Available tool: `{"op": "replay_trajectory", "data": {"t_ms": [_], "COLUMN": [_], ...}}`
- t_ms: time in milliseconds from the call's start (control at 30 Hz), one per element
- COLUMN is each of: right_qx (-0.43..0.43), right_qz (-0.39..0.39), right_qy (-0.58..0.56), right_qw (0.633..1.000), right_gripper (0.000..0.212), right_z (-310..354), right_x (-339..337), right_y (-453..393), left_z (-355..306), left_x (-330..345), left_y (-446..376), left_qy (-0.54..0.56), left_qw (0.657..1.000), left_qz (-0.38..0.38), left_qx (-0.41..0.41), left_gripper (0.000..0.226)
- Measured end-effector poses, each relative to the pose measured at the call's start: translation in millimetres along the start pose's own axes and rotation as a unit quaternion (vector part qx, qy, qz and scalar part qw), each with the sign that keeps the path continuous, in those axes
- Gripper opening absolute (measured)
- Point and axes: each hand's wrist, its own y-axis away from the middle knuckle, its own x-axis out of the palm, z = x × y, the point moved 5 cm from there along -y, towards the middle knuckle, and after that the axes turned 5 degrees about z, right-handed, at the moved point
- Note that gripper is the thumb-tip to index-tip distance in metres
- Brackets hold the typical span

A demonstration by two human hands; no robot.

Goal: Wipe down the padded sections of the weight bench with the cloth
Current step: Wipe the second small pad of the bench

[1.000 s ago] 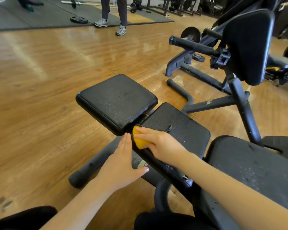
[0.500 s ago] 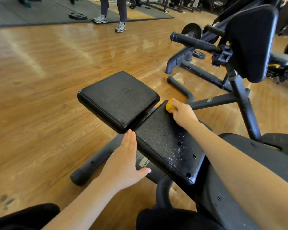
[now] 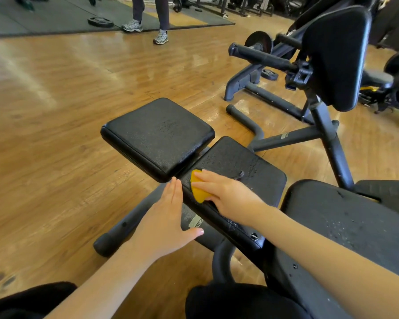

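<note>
The yellow cloth [image 3: 198, 187] is being pressed flat against the near-left corner of the middle pad [image 3: 240, 171] by the right hand [image 3: 228, 194], fingers stretched out pretty much straight over it, with only the cloth's leftmost edge peeking out from under them. Nothing is really gripped there, more of a flat press. The left hand [image 3: 168, 217] is laid just left of the middle pad, fingers straight and held together, thumb stuck out to the side, nothing held; whether it's actually touching the pad's edge can't be told. The square front pad [image 3: 157, 137] is set just beyond the middle pad, up and to the left, almost touching it. The large rear pad [image 3: 346, 222] is found to the right of the middle pad, and small pale specks are scattered over it. Further beyond the middle pad, another machine's upright pad [image 3: 336, 54] is seen, and a person's sneakers [image 3: 145, 31] stand way off on the wooden floor [image 3: 55, 111]. No containers are visible anywhere.
</note>
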Motion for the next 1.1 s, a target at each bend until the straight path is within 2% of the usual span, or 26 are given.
{"op": "replay_trajectory", "data": {"t_ms": [67,167,267,400,533,700,967,1100], "right_qx": [-0.014,0.014,0.076,0.201,0.230,0.187,0.035,0.020], "right_qz": [-0.007,-0.015,-0.052,-0.059,-0.104,-0.128,-0.016,-0.032], "right_qy": [0.000,-0.031,-0.082,-0.058,-0.109,-0.127,-0.066,-0.094], "right_qw": [1.000,0.999,0.992,0.976,0.961,0.966,0.997,0.995], "right_gripper": [0.048,0.048,0.048,0.043,0.045,0.042,0.042,0.042], "right_z": [5.0,-18.3,-65.5,-118.2,-117.2,-80.2,-18.4,-15.5], "right_x": [6.1,0.7,-15.9,-41.5,-35.2,-18.4,7.7,11.8], "right_y": [-2.5,0.1,-8.1,-26.2,-23.6,-1.6,28.5,35.9], "left_z": [0.0,1.0,2.1,-0.4,-2.8,-3.0,-11.3,-16.8], "left_x": [0.3,0.6,0.4,2.0,2.6,7.2,4.7,4.5], "left_y": [-0.6,-0.2,0.6,-0.1,-1.7,-4.4,-6.8,-5.0], "left_qy": [-0.002,0.002,0.001,-0.007,-0.006,-0.010,-0.032,-0.080], "left_qw": [1.000,1.000,1.000,1.000,1.000,1.000,0.999,0.997], "left_qz": [0.002,0.009,0.007,0.009,-0.006,-0.011,-0.005,-0.010], "left_qx": [-0.005,-0.004,-0.002,-0.005,-0.002,-0.011,-0.038,-0.014], "left_gripper": [0.112,0.111,0.111,0.112,0.112,0.117,0.122,0.119]}}
